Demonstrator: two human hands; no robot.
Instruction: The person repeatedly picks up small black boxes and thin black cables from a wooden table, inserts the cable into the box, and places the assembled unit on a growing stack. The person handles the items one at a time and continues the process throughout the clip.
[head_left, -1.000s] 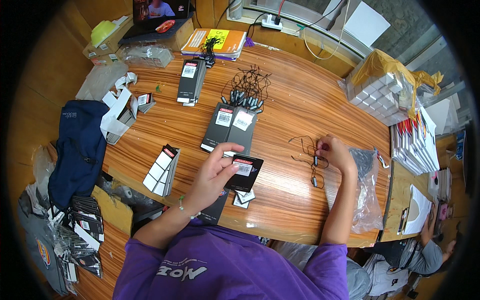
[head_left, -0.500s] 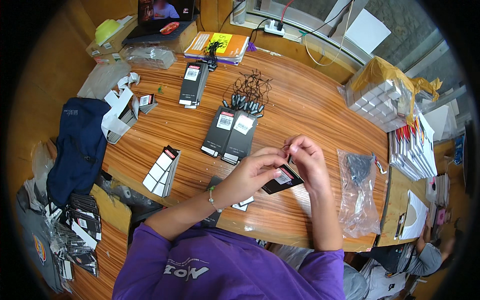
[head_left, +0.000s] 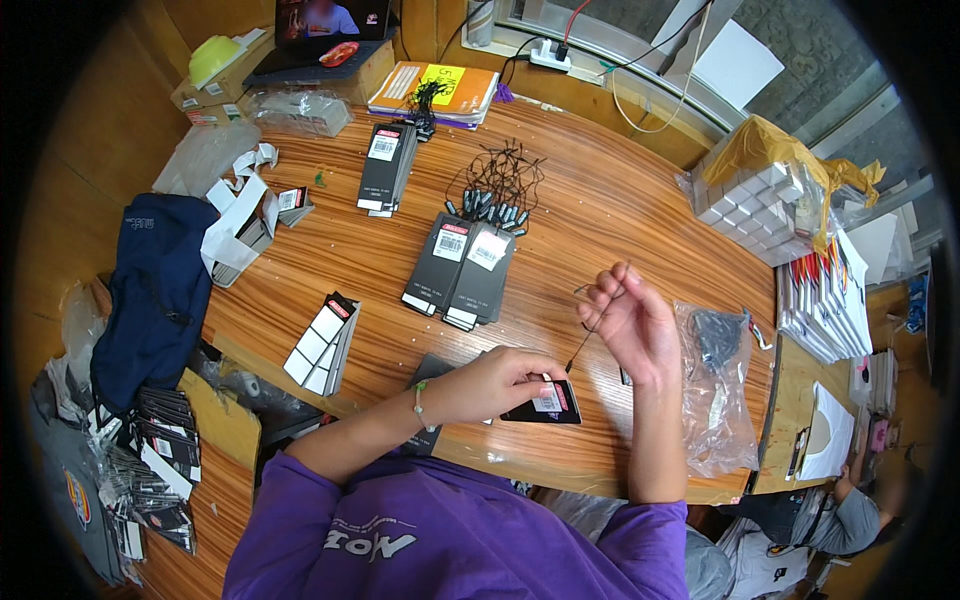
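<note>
Wooden table (head_left: 620, 200), black tag (head_left: 545, 403) between hands

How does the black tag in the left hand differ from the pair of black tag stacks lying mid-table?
The held tag is a single card, pinched by the left hand near the table's front edge; the two tag stacks lie flat side by side, untouched. The held tag has a thin black string running up to the right hand; the stacks show none. Both are black with a white-and-red label.
</note>
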